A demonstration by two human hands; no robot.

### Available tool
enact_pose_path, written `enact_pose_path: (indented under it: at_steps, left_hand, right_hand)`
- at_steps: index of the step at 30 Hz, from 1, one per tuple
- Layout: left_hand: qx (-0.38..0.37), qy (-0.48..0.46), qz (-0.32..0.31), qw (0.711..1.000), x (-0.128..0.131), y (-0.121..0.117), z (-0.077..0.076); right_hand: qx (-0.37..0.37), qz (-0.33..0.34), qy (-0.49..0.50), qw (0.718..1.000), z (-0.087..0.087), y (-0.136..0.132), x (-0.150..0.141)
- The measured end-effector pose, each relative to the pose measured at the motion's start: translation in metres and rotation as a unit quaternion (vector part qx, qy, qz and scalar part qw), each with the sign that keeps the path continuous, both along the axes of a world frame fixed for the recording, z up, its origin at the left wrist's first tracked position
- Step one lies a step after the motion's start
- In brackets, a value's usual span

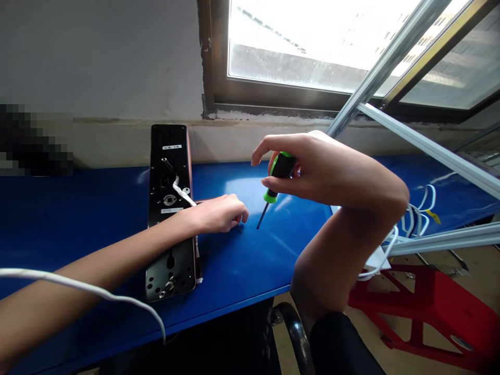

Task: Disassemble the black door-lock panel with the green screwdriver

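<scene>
My right hand [312, 166] is closed round a screwdriver [273, 188] with a green and black handle, its tip angled down toward the blue table [242, 260]. My left hand [221, 212] lies on the table just left of the tip, fingers pinched on a small dark screw [239, 227]. My left forearm crosses a black door-lock panel [170, 208] that lies flat with its back side up, showing holes and a short white cable.
A white cord [97, 292] hangs across the lower left. White wires [414, 219] lie at the table's right end. Aluminium window bars [429, 151] slant across the right. A red metal stand [429, 307] sits on the floor. A wall and window rise behind.
</scene>
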State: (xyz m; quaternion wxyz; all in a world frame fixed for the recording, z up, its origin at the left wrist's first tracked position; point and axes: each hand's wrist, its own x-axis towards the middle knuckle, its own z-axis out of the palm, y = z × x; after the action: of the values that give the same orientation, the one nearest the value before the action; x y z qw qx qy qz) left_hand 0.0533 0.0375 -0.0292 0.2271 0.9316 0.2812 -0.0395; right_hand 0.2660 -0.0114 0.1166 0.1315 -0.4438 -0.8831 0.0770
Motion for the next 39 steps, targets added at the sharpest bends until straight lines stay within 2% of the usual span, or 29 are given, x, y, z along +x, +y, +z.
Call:
enact_pose_path:
  at_steps: [7, 12, 15, 18, 22, 26, 30, 32, 35, 39]
  left_hand:
    - [0.016, -0.013, -0.04, 0.999, 0.003, -0.005, 0.004]
    - [0.065, -0.026, -0.054, 0.996, -0.006, -0.009, 0.005]
    - [0.089, -0.081, -0.048, 0.992, -0.022, -0.013, 0.011]
    - [0.12, -0.167, -0.031, 0.978, -0.049, -0.018, 0.018]
    - [0.212, -0.289, -0.019, 0.933, -0.089, -0.027, 0.02]
    - [0.285, -0.333, 0.053, 0.897, -0.123, -0.037, 0.004]
    - [0.308, -0.346, 0.173, 0.869, -0.145, -0.043, -0.022]
    - [0.291, -0.347, 0.225, 0.863, -0.152, -0.047, -0.033]
    - [0.235, -0.352, 0.266, 0.866, -0.155, -0.053, -0.045]
    - [0.157, -0.388, 0.31, 0.854, -0.154, -0.058, -0.053]
  right_hand:
    - [-0.016, -0.042, -0.008, 0.999, 0.001, -0.004, -0.01]
    - [-0.056, -0.042, -0.025, 0.997, 0.006, -0.005, -0.015]
    - [-0.049, -0.015, -0.014, 0.999, 0.008, -0.006, -0.019]
    - [-0.037, 0.042, 0.013, 0.998, 0.008, -0.005, -0.025]
    - [-0.018, 0.107, 0.062, 0.992, 0.006, -0.005, -0.039]
    - [-0.003, 0.115, 0.137, 0.984, 0.002, -0.005, -0.057]
    - [0.042, 0.087, 0.247, 0.964, -0.005, -0.003, -0.081]
    - [0.094, 0.072, 0.309, 0.944, -0.009, 0.0, -0.096]
    - [0.163, 0.058, 0.365, 0.915, -0.017, 0.005, -0.117]
    - [0.192, 0.046, 0.376, 0.905, -0.03, 0.012, -0.142]
